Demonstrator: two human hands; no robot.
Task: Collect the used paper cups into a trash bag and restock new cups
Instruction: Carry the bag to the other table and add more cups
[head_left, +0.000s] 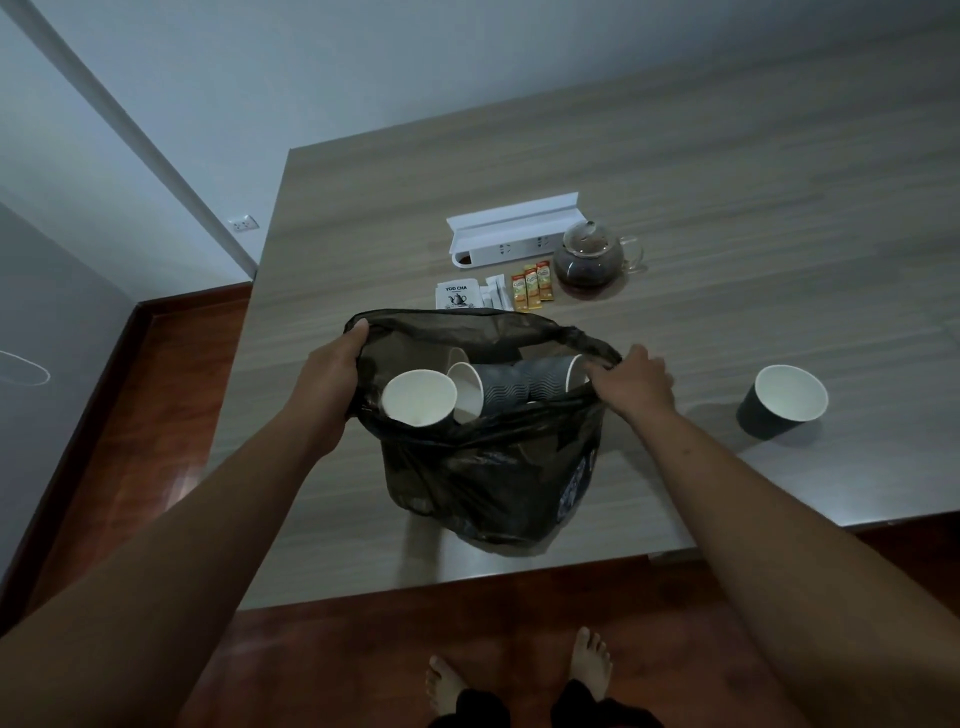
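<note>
A black trash bag (483, 467) stands open on the wooden table (727, 182). My left hand (332, 374) grips the bag's left rim and my right hand (634, 384) pinches its right rim, stretching the mouth wide. Inside lie several dark paper cups with white interiors: one (420, 397) opens toward me at the left, and others (498, 389) lie on their sides behind it. One more dark paper cup (782, 402) stands upright on the table, to the right of my right hand.
Behind the bag are a glass teapot (589, 260) of dark tea, orange sachets (532, 286), white packets (460, 297) and a white power strip (511, 234). The table's near edge runs just below the bag. My bare feet (519, 675) stand on red wooden floor.
</note>
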